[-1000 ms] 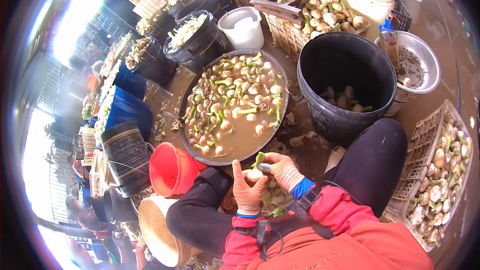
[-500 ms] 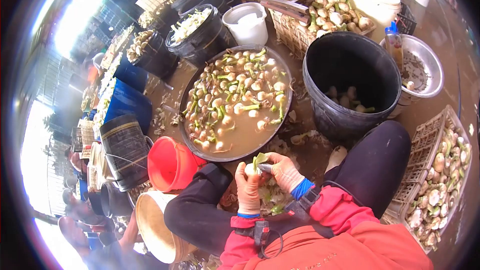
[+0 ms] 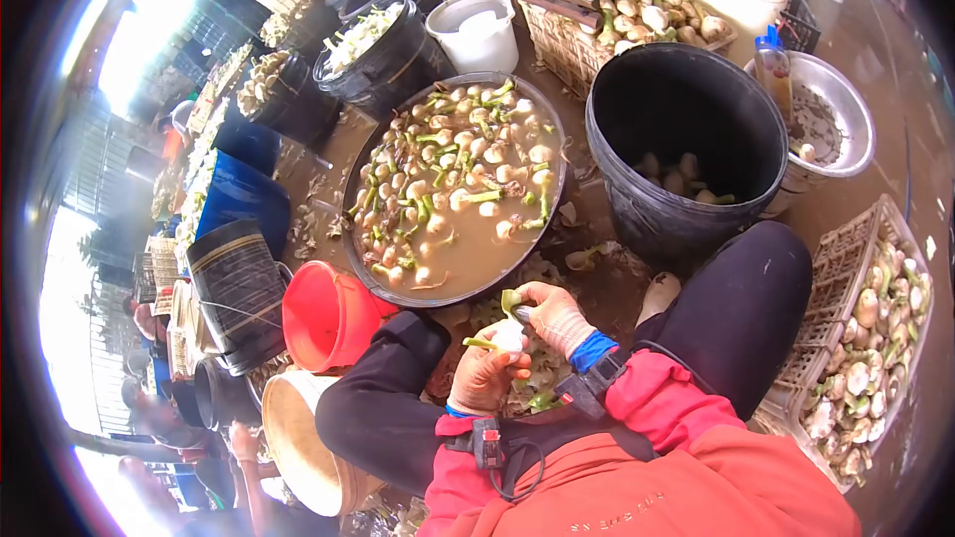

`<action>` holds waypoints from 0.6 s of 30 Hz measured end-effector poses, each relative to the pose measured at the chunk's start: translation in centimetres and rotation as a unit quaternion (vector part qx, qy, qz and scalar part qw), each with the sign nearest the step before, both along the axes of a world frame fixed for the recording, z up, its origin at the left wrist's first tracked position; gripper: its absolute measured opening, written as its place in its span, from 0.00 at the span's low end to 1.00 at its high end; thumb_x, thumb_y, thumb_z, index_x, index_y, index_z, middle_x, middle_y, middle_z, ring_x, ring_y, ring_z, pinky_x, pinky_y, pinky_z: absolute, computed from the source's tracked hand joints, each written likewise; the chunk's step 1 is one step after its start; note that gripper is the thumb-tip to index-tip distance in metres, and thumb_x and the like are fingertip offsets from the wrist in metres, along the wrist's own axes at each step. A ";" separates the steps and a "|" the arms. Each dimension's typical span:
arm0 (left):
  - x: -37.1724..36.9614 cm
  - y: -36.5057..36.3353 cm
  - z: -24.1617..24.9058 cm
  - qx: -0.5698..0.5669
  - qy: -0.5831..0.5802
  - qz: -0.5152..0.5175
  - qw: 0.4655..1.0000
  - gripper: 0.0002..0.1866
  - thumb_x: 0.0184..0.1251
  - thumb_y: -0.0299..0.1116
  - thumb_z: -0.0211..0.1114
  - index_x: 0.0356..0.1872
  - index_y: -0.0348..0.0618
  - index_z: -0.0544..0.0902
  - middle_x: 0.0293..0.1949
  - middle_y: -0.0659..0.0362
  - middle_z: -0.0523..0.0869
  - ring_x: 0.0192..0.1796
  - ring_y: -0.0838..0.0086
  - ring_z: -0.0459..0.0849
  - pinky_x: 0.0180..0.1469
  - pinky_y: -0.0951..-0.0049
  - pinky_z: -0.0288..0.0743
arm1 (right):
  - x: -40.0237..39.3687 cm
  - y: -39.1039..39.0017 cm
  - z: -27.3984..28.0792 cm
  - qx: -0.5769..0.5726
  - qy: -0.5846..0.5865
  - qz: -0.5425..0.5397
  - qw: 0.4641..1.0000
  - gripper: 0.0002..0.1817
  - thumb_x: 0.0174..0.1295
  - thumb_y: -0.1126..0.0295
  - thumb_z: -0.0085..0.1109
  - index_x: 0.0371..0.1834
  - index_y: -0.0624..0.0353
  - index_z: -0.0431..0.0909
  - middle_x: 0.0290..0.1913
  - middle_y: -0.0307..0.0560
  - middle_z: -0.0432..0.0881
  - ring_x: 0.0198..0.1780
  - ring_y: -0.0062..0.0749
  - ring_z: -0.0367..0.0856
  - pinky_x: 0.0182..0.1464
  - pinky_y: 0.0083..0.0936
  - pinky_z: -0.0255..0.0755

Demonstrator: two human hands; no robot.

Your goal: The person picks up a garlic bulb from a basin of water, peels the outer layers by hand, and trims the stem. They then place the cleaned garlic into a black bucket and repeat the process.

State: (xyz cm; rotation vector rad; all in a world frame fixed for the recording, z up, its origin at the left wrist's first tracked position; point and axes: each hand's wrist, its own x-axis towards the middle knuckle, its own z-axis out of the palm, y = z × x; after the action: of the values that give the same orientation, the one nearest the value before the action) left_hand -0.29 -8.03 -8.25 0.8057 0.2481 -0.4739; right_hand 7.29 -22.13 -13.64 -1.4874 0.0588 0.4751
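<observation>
My left hand (image 3: 482, 378) is closed round a white garlic bulb (image 3: 509, 338) whose green stem (image 3: 479, 343) points left. Just above it, my right hand (image 3: 553, 318) grips a small knife, of which only a short grey blade (image 3: 522, 313) shows. A strip of green skin (image 3: 510, 299) is caught between that blade and my right thumb and stands away from the bulb. Beyond my hands is a wide black tub (image 3: 355, 268) of muddy water with many stemmed bulbs floating in it. Pale peelings (image 3: 545, 368) lie below my hands.
A large black bucket (image 3: 637, 209) with several bulbs inside stands ahead right. At my right is a crate (image 3: 811, 338) of bulbs; at my left, a red bucket (image 3: 333, 323) and a cream bucket (image 3: 298, 428). A bottle (image 3: 774, 80) stands by a metal basin (image 3: 858, 154). Other people work far left.
My left hand has turned and lowered the bulb, so its stem now points left. My right hand has drawn a green strip up and away from it. The whole view has shifted slightly.
</observation>
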 end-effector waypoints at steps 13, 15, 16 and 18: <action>0.2 -0.9 1.1 0.052 -0.028 0.059 0.996 0.40 0.56 0.31 0.66 0.69 0.54 0.55 0.44 0.52 0.78 0.34 0.71 0.79 0.33 0.70 0.74 | -0.7 -1.7 4.6 0.244 0.124 0.089 0.958 0.21 0.59 0.67 0.63 0.55 0.61 0.74 0.44 0.39 0.80 0.45 0.20 0.76 0.48 0.20 0.71; -0.2 -1.5 0.4 0.062 -0.035 0.094 0.993 0.36 0.59 0.38 0.65 0.68 0.53 0.58 0.41 0.56 0.79 0.33 0.72 0.78 0.31 0.73 0.72 | -1.0 -1.2 5.1 0.204 0.095 0.043 0.973 0.21 0.58 0.68 0.64 0.54 0.61 0.75 0.43 0.39 0.80 0.45 0.21 0.76 0.48 0.20 0.71; -0.1 -1.2 -0.7 0.065 -0.013 0.126 0.990 0.33 0.60 0.42 0.65 0.65 0.52 0.62 0.41 0.58 0.79 0.33 0.73 0.78 0.30 0.74 0.71 | -1.1 -1.2 5.5 0.170 0.052 0.029 0.984 0.20 0.57 0.70 0.64 0.53 0.62 0.75 0.43 0.39 0.80 0.45 0.22 0.76 0.48 0.19 0.71; 0.3 -0.5 -2.1 0.090 0.032 0.173 0.980 0.26 0.60 0.48 0.64 0.56 0.49 0.71 0.40 0.61 0.81 0.32 0.74 0.78 0.27 0.78 0.67 | -1.2 -0.2 5.2 0.167 0.000 0.007 0.986 0.18 0.56 0.72 0.64 0.50 0.62 0.76 0.42 0.40 0.80 0.44 0.21 0.76 0.48 0.19 0.70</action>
State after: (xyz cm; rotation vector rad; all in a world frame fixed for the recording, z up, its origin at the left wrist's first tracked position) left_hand 0.00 -8.56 -10.37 0.9032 0.4876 -0.1509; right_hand 6.06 -22.37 -8.48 -1.1591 -0.0314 0.4715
